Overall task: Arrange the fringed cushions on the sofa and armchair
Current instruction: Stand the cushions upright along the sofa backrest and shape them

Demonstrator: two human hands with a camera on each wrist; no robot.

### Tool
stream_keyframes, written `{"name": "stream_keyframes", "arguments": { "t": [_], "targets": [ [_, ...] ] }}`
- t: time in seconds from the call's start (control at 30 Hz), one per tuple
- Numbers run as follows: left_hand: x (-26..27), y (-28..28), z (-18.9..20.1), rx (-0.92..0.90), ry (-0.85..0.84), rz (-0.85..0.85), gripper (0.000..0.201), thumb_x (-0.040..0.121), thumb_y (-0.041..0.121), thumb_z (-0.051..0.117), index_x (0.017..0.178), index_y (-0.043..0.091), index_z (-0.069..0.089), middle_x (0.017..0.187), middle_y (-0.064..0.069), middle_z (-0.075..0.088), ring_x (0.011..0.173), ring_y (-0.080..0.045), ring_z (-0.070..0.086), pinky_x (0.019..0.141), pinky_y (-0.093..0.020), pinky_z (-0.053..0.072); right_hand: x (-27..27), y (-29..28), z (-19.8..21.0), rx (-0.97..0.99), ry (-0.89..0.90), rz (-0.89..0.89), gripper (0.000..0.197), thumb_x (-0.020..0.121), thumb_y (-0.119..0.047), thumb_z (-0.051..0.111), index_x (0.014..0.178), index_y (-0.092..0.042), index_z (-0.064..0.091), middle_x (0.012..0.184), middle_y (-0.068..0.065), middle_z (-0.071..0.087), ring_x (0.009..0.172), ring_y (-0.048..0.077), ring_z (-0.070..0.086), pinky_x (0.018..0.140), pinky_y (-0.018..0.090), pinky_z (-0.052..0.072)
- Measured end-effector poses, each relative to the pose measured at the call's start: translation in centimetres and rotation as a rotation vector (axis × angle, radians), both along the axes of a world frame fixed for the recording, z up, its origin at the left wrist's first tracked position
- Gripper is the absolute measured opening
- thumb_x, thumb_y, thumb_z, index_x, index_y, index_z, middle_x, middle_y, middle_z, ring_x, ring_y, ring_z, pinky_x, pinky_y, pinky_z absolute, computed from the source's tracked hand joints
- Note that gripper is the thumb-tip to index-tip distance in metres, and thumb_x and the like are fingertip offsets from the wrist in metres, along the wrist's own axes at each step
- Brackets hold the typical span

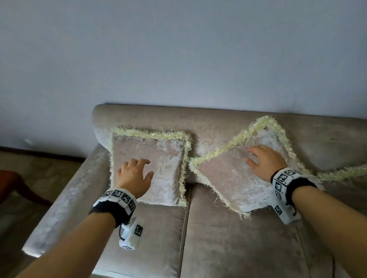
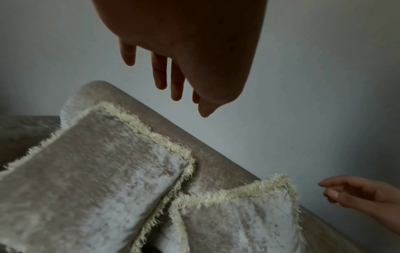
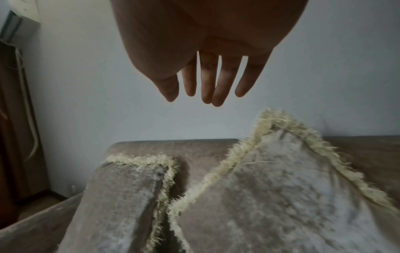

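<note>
Pale wall rises behind the sofa (image 1: 237, 232) beyond my fingertips. From my head, my left hand (image 1: 135, 177) hovers loose and empty over the square-set cushion (image 1: 158, 162), my right hand (image 1: 265, 165) likewise over the tilted cushion (image 1: 230, 185). At my left wrist, relaxed fingers (image 2: 160, 71) hang above soft, light velvet; I judge corners the best hold. At my right wrist, straight fingers (image 3: 207, 82) clear the fringe (image 3: 238, 150), with open seat below my palms.

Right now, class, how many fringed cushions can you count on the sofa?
2 fully in view: a left cushion beside the sofa's arm and a tilted middle cushion. Fringe at the right edge suggests a third, mostly hidden.
</note>
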State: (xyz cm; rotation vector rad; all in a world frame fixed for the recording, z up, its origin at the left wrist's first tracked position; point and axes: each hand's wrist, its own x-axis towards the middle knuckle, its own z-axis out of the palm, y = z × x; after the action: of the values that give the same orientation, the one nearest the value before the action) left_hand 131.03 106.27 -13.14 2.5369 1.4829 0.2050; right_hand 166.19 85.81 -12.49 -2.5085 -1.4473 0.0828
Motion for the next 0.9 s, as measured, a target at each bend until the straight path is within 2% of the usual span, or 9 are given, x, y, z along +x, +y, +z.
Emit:
{"name": "stream_keyframes", "arguments": {
  "t": [0.1,0.23,0.5,0.63,0.7,0.77,0.9],
  "targets": [
    [-4.8,1.7,1.0,-0.012,0.029,0.004,0.044,0.093,0.050,0.050,0.134,0.033,0.047,0.130,0.001,0.053,0.124,-0.027,0.042,0.103,-0.047,0.036,-4.9,2.8,1.1,0.015,0.033,-0.004,0.034,0.094,-0.036,0.056,0.124,-0.022,0.062,0.124,-0.001,0.063,0.109,0.022,0.061,0.092,0.039,0.050],
    [-8.8,3.9,0.9,-0.046,0.036,0.016,0.044,0.091,0.052,0.050,0.131,0.036,0.046,0.129,0.002,0.053,0.123,-0.026,0.043,0.100,-0.047,0.038,-9.3,6.3,2.0,0.000,0.044,0.044,0.031,0.094,-0.041,0.055,0.120,-0.024,0.061,0.117,-0.003,0.063,0.104,0.021,0.063,0.089,0.039,0.050],
    [-11.6,8.3,-1.9,-0.110,0.060,0.106,0.047,0.093,0.053,0.048,0.136,0.036,0.044,0.134,-0.002,0.047,0.127,-0.027,0.040,0.103,-0.047,0.037,-12.0,15.0,2.5,-0.083,-0.049,0.184,0.031,0.096,-0.042,0.053,0.119,-0.023,0.062,0.119,-0.004,0.063,0.099,0.017,0.063,0.085,0.032,0.048],
    [-12.7,11.1,-2.9,-0.150,0.039,0.190,0.048,0.092,0.053,0.048,0.137,0.037,0.043,0.133,-0.002,0.047,0.127,-0.027,0.040,0.105,-0.047,0.038,-13.0,20.5,1.7,-0.129,-0.048,0.268,0.026,0.096,-0.040,0.053,0.117,-0.026,0.061,0.119,-0.005,0.063,0.083,0.013,0.062,0.071,0.027,0.047],
    [-13.2,12.7,-3.7,-0.170,0.052,0.222,0.048,0.092,0.053,0.048,0.136,0.037,0.044,0.134,-0.002,0.046,0.128,-0.026,0.039,0.105,-0.047,0.037,-13.7,23.2,0.8,-0.147,-0.036,0.286,0.030,0.095,-0.040,0.053,0.121,-0.027,0.060,0.121,-0.005,0.062,0.088,0.012,0.059,0.074,0.027,0.048],
    [-13.5,14.3,-5.0,-0.213,0.088,0.223,0.048,0.092,0.052,0.047,0.137,0.036,0.043,0.135,-0.002,0.045,0.128,-0.026,0.039,0.105,-0.046,0.036,-14.5,25.6,-0.4,-0.180,-0.020,0.304,0.036,0.094,-0.043,0.053,0.126,-0.027,0.057,0.121,-0.005,0.061,0.098,0.014,0.060,0.083,0.034,0.052],
    [-13.7,19.2,-8.3,-0.339,0.126,0.176,0.048,0.092,0.051,0.047,0.138,0.038,0.039,0.137,-0.001,0.045,0.127,-0.026,0.041,0.104,-0.046,0.038,-15.9,30.7,-3.1,-0.279,0.007,0.321,0.047,0.094,-0.044,0.055,0.136,-0.025,0.050,0.124,-0.002,0.056,0.102,0.017,0.057,0.083,0.031,0.048]
  ]
}}
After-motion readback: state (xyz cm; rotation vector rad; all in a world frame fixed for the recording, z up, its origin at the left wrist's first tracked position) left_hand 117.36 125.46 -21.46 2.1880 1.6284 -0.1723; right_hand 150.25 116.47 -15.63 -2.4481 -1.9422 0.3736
